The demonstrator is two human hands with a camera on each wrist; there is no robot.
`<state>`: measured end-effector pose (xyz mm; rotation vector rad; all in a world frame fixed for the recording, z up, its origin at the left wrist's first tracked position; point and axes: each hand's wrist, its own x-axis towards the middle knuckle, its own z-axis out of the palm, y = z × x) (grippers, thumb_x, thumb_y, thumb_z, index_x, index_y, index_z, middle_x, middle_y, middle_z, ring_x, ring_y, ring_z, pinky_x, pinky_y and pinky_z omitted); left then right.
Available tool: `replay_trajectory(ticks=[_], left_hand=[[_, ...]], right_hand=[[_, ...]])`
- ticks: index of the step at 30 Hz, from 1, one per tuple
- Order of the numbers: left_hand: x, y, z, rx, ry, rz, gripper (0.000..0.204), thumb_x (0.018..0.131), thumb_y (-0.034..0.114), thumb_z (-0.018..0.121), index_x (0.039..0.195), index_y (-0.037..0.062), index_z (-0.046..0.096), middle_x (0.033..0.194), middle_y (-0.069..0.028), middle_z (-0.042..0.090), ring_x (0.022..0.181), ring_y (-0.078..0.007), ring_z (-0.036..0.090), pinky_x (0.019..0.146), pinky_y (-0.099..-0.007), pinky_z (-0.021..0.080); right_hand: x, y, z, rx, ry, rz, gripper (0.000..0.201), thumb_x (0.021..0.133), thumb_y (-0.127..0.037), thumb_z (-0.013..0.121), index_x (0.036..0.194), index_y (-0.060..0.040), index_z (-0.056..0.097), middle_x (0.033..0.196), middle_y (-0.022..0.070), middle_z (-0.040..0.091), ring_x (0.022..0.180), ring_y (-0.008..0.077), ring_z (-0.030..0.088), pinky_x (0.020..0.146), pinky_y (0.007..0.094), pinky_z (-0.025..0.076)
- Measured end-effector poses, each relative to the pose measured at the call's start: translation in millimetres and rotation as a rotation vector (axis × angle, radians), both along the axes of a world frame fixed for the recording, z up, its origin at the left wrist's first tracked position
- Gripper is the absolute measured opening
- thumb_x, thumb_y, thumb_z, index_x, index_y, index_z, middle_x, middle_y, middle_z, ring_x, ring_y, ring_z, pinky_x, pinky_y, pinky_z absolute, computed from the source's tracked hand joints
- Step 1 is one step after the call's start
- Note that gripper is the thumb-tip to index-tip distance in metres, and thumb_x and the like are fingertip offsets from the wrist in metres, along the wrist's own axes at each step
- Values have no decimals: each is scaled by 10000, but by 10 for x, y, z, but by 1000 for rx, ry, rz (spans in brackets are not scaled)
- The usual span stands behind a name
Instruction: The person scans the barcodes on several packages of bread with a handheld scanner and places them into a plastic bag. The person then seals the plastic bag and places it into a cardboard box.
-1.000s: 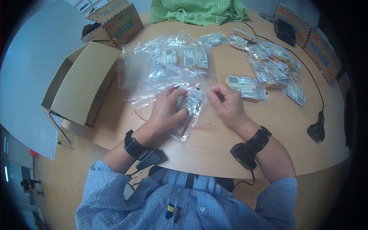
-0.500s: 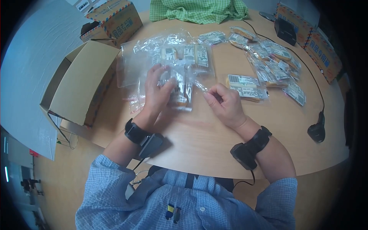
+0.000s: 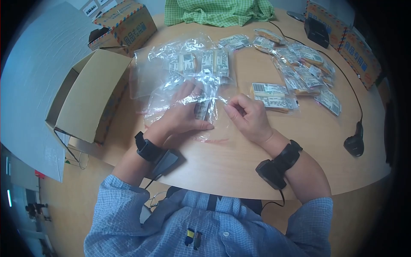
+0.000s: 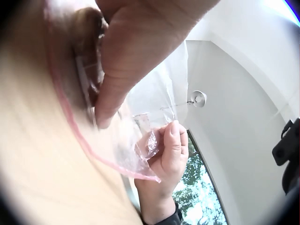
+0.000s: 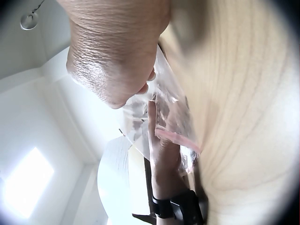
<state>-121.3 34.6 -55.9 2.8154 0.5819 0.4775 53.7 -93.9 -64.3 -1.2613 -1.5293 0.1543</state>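
Observation:
In the head view my left hand [image 3: 185, 112] lies over a labelled packet [image 3: 201, 110] with fingers extended and thumb out to the right. Clear film of a bag [image 3: 160, 103] covers its fingers; the right wrist view also shows this hand [image 5: 164, 157] behind the film. The bag's red-edged mouth [image 4: 70, 117] lies beside the thumb in the left wrist view. My right hand [image 3: 251, 120] pinches the bag's right side between thumb and curled index finger. Whether the left fingertips grip the packet is partly hidden by film.
Two labelled packets in clear bags [image 3: 215, 64] lie beyond my hands. At right are another packet [image 3: 272, 96], a packet pile [image 3: 304, 70] and a black scanner [image 3: 354, 141] on a cord. An open carton [image 3: 92, 96] stands left, green checked cloth [image 3: 218, 12] at the back.
My left hand has come down and slightly right, its fingers now under the film and over the packet. The red-edged bag mouth has shifted toward the near side. My right hand keeps its pinch nearly in place.

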Motion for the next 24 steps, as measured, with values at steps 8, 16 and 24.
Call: replay_trajectory(ticks=[8, 16, 24], left_hand=[[-26, 30, 32, -53, -82, -15, 835, 526, 305, 775, 1233, 21, 432, 1318, -237, 325, 1202, -402, 325, 1010, -433, 287], [46, 235, -193, 151, -285, 248, 625, 601, 129, 712, 1190, 86, 505, 1302, -217, 364, 1186, -393, 352, 983, -432, 316], [-111, 147, -1, 74, -15, 113, 794, 602, 345, 742, 1278, 81, 422, 1357, -212, 306, 1276, -388, 245, 1043, -462, 216]], right_hand=[[-4, -13, 21, -10, -8, -3, 144, 814, -148, 609, 760, -39, 533, 582, 107, 569, 495, 241, 575, 461, 315, 438], [0, -3, 4, -28, -11, 18, 130, 806, -142, 611, 756, -45, 541, 590, 104, 571, 503, 247, 576, 473, 318, 443], [-7, 0, -2, -22, -34, 19, 124, 799, -142, 618, 763, -45, 549, 597, 110, 573, 506, 247, 577, 472, 316, 442]])
